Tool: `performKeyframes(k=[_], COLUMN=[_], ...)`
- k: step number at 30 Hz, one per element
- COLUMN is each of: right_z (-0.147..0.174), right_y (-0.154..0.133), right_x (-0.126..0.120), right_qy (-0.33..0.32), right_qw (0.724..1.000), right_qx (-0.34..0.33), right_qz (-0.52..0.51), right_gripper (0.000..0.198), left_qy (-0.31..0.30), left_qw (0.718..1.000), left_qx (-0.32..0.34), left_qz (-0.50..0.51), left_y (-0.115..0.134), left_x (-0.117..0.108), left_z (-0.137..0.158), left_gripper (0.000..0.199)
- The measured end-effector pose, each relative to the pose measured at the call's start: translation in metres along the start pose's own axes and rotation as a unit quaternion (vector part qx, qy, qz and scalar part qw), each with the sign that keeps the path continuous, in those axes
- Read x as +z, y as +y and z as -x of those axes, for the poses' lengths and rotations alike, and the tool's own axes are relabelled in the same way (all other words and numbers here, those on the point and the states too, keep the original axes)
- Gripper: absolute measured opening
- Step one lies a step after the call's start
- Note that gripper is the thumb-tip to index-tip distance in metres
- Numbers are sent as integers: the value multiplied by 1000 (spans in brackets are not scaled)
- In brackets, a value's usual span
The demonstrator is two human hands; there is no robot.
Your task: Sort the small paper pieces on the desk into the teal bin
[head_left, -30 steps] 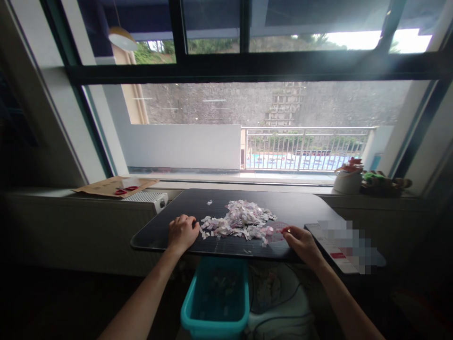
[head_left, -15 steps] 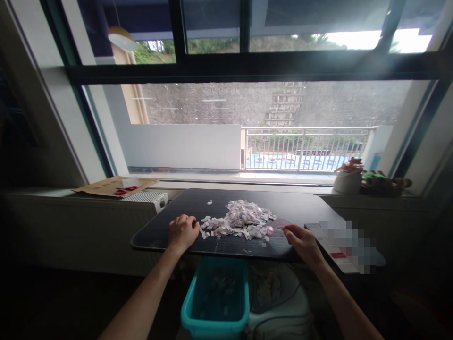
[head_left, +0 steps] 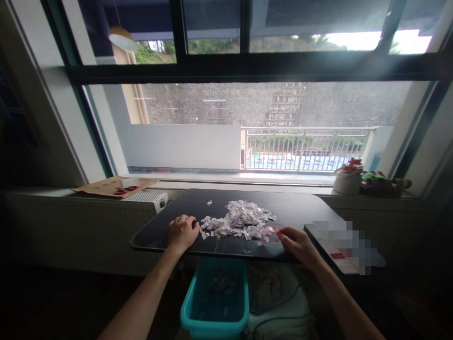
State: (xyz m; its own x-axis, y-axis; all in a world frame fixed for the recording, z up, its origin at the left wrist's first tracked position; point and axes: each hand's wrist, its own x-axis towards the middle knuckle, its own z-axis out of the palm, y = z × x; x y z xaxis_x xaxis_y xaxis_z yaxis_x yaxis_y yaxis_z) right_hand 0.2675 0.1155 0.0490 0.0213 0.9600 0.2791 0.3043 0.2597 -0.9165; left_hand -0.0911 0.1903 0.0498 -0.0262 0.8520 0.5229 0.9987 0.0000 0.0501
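A heap of small white and pinkish paper scraps (head_left: 244, 218) lies on the dark tabletop (head_left: 297, 205). At its left edge my left hand (head_left: 182, 233) rests on the table, back up, with loosely curled fingers and nothing visible in them. On the other side, my right hand (head_left: 296, 242) pinches a thin, see-through pinkish plastic piece (head_left: 271, 234) between thumb and fingers. This piece has a rounded outline and reaches over the heap's right edge; its exact kind is unclear. A few scraps (head_left: 209, 202) lie apart behind the heap.
Below the table's front edge stands a turquoise bin (head_left: 214, 326) with scraps inside, beside a pale object with cables (head_left: 283, 314). A flat item (head_left: 339, 255), partly blurred out, lies at the right. Red-handled scissors (head_left: 125, 190) rest on brown paper (head_left: 101, 185) on the sill.
My right hand has shifted slightly left and down, bringing the plastic piece to the right edge of the heap. My left hand stays in place.
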Motion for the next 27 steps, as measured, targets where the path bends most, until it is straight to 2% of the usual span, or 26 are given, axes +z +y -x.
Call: performKeyframes(k=[3,7,11,15,18,21,24,27], right_z=[0,9,29,42,42,40,40,46], right_y=[-6,-11,-15,-21,-25,-29,-30,-27], right_x=[6,10,11,23,40,55,51,37], right_qy=[-31,28,69,72,55,20,23,80], right_qw=[999,995,959,918,900,899,902,884], right_qx=[2,-16,-32,-113,-155,-183,-187,-168], right_qz=[10,94,274,374,403,396,388,429], right_gripper=[29,26,26,24,26,27,28,26], left_qy=[1,3,4,5,5,4,3,5], left_qw=[1000,1000,1000,1000,1000,1000,1000,1000], left_qx=[2,3,1,-2,-4,-5,-8,-10], left_qz=[2,9,16,22,25,27,27,28], left_y=[-1,-2,-1,1,1,2,2,3], left_x=[1,3,3,1,0,-1,-1,-1], left_z=[0,0,0,1,2,3,3,4], left_gripper=[25,26,25,25,23,23,23,23])
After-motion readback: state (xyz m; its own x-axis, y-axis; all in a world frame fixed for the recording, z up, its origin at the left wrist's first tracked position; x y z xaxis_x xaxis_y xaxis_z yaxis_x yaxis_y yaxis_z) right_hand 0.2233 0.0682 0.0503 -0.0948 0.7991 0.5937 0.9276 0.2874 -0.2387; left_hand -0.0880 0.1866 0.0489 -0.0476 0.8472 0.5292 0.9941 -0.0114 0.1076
